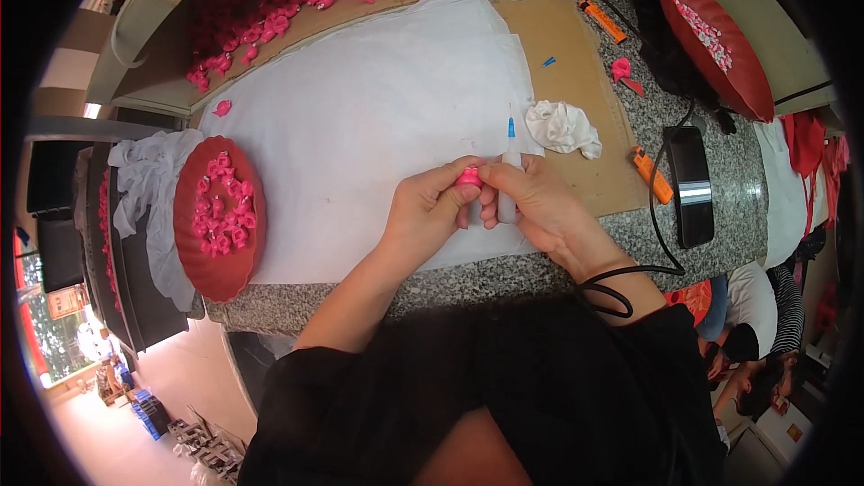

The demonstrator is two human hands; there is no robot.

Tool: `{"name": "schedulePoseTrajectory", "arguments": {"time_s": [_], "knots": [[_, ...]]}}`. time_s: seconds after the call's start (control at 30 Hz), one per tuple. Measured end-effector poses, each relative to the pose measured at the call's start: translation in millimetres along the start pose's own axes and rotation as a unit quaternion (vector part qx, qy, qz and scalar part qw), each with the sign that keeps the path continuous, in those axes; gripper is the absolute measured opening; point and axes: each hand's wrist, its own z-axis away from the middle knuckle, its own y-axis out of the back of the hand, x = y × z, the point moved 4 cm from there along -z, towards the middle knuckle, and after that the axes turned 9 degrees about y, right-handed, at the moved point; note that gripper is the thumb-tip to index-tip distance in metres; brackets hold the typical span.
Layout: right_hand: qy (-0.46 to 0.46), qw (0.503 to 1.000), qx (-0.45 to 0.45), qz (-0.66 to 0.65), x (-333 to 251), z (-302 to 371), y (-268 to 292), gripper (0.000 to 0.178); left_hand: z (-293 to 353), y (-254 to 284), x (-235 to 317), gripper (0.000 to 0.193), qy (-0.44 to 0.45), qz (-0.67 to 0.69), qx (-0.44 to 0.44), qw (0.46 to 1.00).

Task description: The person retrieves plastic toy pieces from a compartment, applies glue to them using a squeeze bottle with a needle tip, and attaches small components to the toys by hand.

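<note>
Over the near edge of the white paper [360, 153], my two hands meet at a small pink plastic figure piece [469, 177]. My left hand [427, 202] pinches this piece between thumb and fingers. In my right hand [551, 207] is a white squeeze bottle [508, 209] with a blue needle tip [511, 128], held upright with the needle pointing away from me. My right thumb and forefinger also reach the pink piece; fine detail there is too small to make out.
At left stands a red scalloped bowl [186, 243] of pink pieces. More pink pieces [270, 25] fill the shelf behind. A crumpled white cloth [562, 129], orange cutters [652, 175], and a phone [691, 187] lie to the right. A tilted red bowl [751, 81] holds small white bits. A black cable [654, 225] crosses my right forearm.
</note>
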Motion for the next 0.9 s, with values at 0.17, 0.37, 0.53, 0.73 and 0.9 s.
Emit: {"name": "schedulePoseTrajectory", "arguments": {"time_s": [0.17, 0.37, 0.53, 0.73, 0.9], "knots": [[0.015, 1.000, -0.002, -0.006, 0.6, 0.2, -1.7, 0.015, 2.1, -0.9, 0.2, 0.027, -0.006, 0.009, 0.000, 1.000], [0.024, 0.999, 0.019, 0.009, 3.0, 1.0, -2.6, 0.014, -1.6, 7.5, -0.2, 0.030, 0.052, 0.075, -0.031, 0.995], [0.028, 0.999, 0.026, 0.027, 3.2, 1.2, -1.6, 0.014, -2.9, 6.7, 0.7, 0.029, 0.046, 0.111, -0.058, 0.991], [0.041, 0.998, 0.013, 0.035, 2.7, 0.4, -2.6, 0.016, -3.6, 7.1, -0.8, 0.028, 0.043, 0.105, -0.055, 0.992], [0.043, 0.997, 0.034, 0.054, 3.6, 0.5, -3.3, 0.014, -3.4, 6.2, -2.0, 0.028, 0.042, 0.113, -0.060, 0.991]]}}
